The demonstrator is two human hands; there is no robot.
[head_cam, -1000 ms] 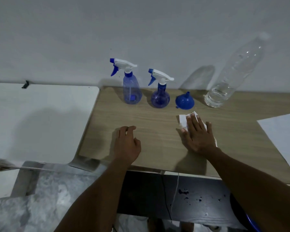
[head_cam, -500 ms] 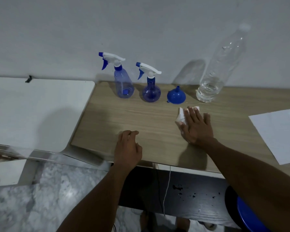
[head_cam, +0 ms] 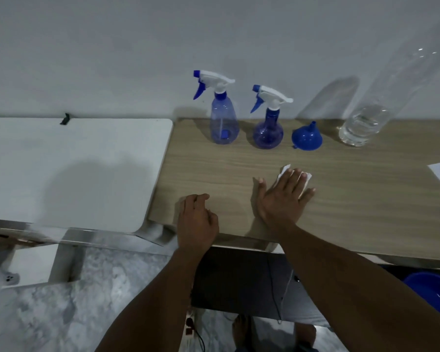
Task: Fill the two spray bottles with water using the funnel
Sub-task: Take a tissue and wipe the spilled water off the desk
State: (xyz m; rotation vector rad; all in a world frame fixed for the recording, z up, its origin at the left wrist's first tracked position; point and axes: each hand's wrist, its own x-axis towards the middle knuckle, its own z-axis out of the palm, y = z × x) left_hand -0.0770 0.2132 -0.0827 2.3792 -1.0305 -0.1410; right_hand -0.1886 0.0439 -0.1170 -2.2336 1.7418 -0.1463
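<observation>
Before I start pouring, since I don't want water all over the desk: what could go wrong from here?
1. Both spray bottles have their trigger tops on, so they must come off first; the rounder one may tip when twisted.
2. The funnel lies mouth-down and has a narrow spout, so a fast pour from the big water bottle could overflow.
3. Your right hand presses a tissue near the row; a wide wipe might knock something over.

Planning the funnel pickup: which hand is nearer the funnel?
Right. The right hand lies flat just in front of the funnel; the left hand rests farther left at the table's edge.
</observation>
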